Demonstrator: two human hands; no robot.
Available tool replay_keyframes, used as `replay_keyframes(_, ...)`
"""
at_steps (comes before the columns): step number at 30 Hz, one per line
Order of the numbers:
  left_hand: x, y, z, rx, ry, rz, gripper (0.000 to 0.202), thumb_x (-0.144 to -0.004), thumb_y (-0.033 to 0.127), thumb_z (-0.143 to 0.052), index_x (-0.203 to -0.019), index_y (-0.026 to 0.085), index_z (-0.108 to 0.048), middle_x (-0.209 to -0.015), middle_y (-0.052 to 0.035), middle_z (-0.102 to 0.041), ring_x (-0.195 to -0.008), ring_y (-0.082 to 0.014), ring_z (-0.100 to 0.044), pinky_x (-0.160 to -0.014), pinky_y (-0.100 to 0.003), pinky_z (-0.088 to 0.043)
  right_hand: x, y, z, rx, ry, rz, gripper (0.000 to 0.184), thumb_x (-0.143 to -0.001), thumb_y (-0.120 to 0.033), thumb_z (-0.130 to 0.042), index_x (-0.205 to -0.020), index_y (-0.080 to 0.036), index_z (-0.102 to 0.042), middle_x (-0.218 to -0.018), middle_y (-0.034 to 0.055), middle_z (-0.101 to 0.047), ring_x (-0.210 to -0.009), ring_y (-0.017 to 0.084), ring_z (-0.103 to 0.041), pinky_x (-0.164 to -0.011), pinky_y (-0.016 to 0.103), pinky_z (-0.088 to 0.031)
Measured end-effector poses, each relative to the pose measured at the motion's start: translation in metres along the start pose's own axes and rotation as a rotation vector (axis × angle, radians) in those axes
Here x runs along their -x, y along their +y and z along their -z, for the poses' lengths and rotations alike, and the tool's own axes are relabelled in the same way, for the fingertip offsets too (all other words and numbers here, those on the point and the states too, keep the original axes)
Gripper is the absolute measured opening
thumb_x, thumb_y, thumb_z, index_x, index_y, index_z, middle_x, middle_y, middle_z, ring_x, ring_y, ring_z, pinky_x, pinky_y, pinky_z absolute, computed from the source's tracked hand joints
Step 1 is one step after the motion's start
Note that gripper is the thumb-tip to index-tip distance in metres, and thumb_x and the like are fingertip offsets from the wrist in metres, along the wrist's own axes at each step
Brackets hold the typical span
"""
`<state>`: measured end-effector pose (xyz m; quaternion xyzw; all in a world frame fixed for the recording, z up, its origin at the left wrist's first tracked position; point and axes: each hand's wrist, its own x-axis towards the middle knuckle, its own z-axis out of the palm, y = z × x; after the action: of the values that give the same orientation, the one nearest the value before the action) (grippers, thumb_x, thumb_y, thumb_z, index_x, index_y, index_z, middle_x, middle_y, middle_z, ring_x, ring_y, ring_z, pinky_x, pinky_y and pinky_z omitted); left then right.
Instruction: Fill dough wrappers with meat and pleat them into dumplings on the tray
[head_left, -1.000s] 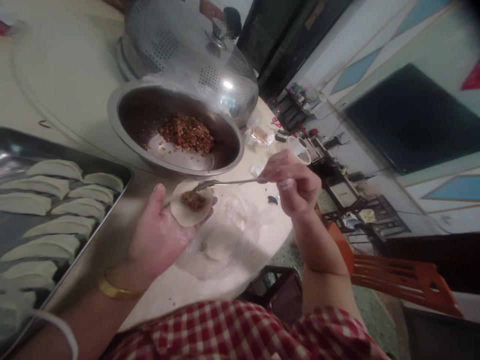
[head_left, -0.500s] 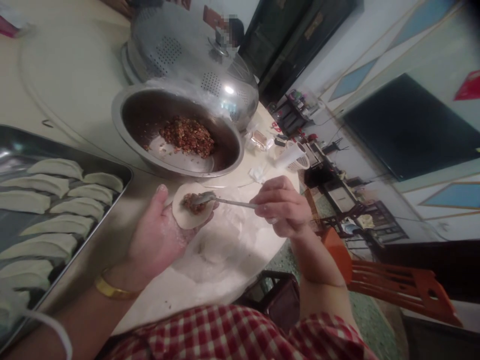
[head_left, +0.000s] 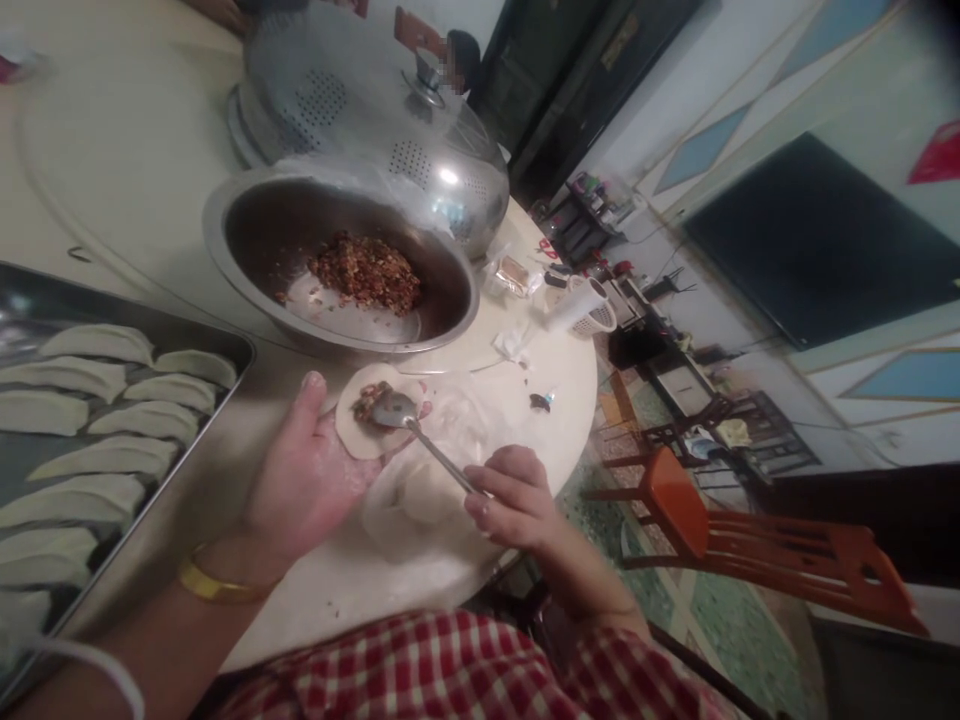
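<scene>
On the fingers of my left hand (head_left: 307,485) rests a round dumpling wrapper (head_left: 361,441), the thumb held up apart from it. A small heap of brown minced filling (head_left: 367,403) sits in its middle. My right hand (head_left: 519,500) grips a metal spoon (head_left: 441,456) by the handle, and the spoon's bowl is on the filling, tilted down. Beyond both hands stands a steel bowl (head_left: 217,228) holding more filling (head_left: 375,275). Under the spoon, partly hidden, pale wrappers (head_left: 431,492) lie on clear plastic on the table.
A metal tray (head_left: 244,350) of folded dumplings (head_left: 112,455) stands at the left. Behind the bowl is a large perforated steel dome lid (head_left: 450,150). A plastic roll (head_left: 581,300) and a white basket (head_left: 602,322) are near the table's far right edge. An orange chair (head_left: 679,500) stands to the right.
My right hand has moved left and toward my body, swinging the spoon so its handle now slopes down to the right. The spoon's bowl stays at the filling; the left hand barely shifted.
</scene>
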<state>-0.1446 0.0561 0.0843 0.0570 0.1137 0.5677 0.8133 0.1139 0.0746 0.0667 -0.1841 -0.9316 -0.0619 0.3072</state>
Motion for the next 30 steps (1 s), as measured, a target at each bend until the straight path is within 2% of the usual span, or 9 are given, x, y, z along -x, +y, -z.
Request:
replay_keyframes(2,0.001,0.0,-0.002,-0.025,0.004,-0.004,0.058,-0.104,0.054,-0.041,-0.135,0.011,-0.064,-0.128,-0.0134,-0.074,-0.123,-0.026,-0.068,-0.113,-0.042,-0.049,0.011,0.0,-0.019,0.007,0.286,0.118,0.014,-0.088,-0.04,-0.064,-0.076,-0.035,-0.07,-0.084,0.0015,-0.08,-0.074,0.022,-0.069,-0.062,0.037,-0.06)
replay_keyframes(6,0.001,-0.002,-0.005,-0.056,0.011,0.011,0.061,-0.105,0.055,-0.033,-0.127,0.011,-0.069,-0.122,-0.0127,-0.076,-0.115,-0.0232,-0.072,-0.104,-0.035,-0.055,0.007,-0.004,-0.039,0.071,0.423,0.118,0.015,-0.087,-0.034,-0.06,-0.074,-0.033,-0.067,-0.085,0.0044,-0.081,-0.072,0.024,-0.069,-0.057,0.039,-0.058)
replay_keyframes(10,-0.001,-0.003,-0.002,-0.056,0.028,0.026,0.06,-0.107,0.051,-0.029,-0.128,0.011,-0.068,-0.121,-0.0131,-0.077,-0.116,-0.0235,-0.071,-0.108,-0.039,-0.052,-0.022,-0.01,-0.03,0.147,0.674,0.007,0.02,-0.092,-0.032,-0.049,-0.083,-0.033,-0.066,-0.082,0.0026,-0.08,-0.064,0.022,-0.066,-0.051,0.038,-0.054)
replay_keyframes(14,-0.002,-0.002,-0.002,-0.047,0.052,0.039,0.061,-0.106,0.052,-0.032,-0.135,0.009,-0.063,-0.125,-0.0156,-0.075,-0.117,-0.0252,-0.071,-0.105,-0.038,-0.055,-0.069,0.008,-0.01,0.111,0.808,0.015,0.022,-0.096,-0.025,-0.048,-0.103,-0.03,-0.068,-0.085,0.0036,-0.079,-0.073,0.023,-0.069,-0.069,0.041,-0.057)
replay_keyframes(15,-0.002,-0.002,-0.004,-0.048,0.069,0.032,0.061,-0.106,0.052,-0.032,-0.136,0.008,-0.062,-0.126,-0.0163,-0.074,-0.116,-0.0256,-0.071,-0.104,-0.038,-0.056,-0.083,0.017,-0.006,0.08,0.775,-0.032,0.024,-0.098,-0.022,-0.046,-0.106,-0.03,-0.067,-0.088,0.0033,-0.079,-0.078,0.022,-0.07,-0.077,0.042,-0.057)
replay_keyframes(18,-0.002,-0.001,-0.014,-0.065,0.157,-0.009,0.062,-0.106,0.05,-0.032,-0.144,0.006,-0.054,-0.127,-0.0182,-0.073,-0.113,-0.0283,-0.073,-0.101,-0.043,-0.058,-0.12,0.044,0.0,-0.006,0.472,-0.252,0.029,-0.105,-0.033,-0.041,-0.101,-0.026,-0.069,-0.091,0.004,-0.077,-0.087,0.021,-0.07,-0.092,0.044,-0.053)
replay_keyframes(20,-0.002,-0.001,-0.02,-0.075,0.23,-0.06,0.062,-0.106,0.048,-0.031,-0.147,0.005,-0.05,-0.126,-0.0194,-0.073,-0.109,-0.03,-0.074,-0.095,-0.045,-0.062,-0.138,0.059,0.0,-0.029,0.46,-0.236,0.037,-0.107,-0.041,-0.038,-0.098,-0.025,-0.07,-0.088,0.0026,-0.075,-0.085,0.02,-0.068,-0.092,0.043,-0.053)
replay_keyframes(24,-0.002,0.001,-0.029,-0.043,0.336,-0.11,0.061,-0.106,0.045,-0.03,-0.146,0.003,-0.05,-0.117,-0.0207,-0.076,-0.1,-0.031,-0.077,-0.077,-0.041,-0.067,-0.154,0.083,-0.006,0.027,0.496,-0.128,0.039,-0.107,-0.047,-0.039,-0.095,-0.026,-0.07,-0.083,0.0009,-0.073,-0.08,0.018,-0.065,-0.085,0.04,-0.054)
replay_keyframes(30,0.003,-0.001,-0.041,-0.034,0.447,-0.196,0.054,-0.104,0.032,-0.033,-0.142,-0.001,-0.054,-0.121,-0.024,-0.074,-0.102,-0.0345,-0.076,-0.074,-0.04,-0.068,-0.169,0.118,-0.017,-0.013,0.335,-0.24,0.053,-0.104,-0.062,-0.036,-0.096,-0.025,-0.072,-0.087,0.0015,-0.075,-0.084,0.019,-0.064,-0.086,0.04,-0.054)
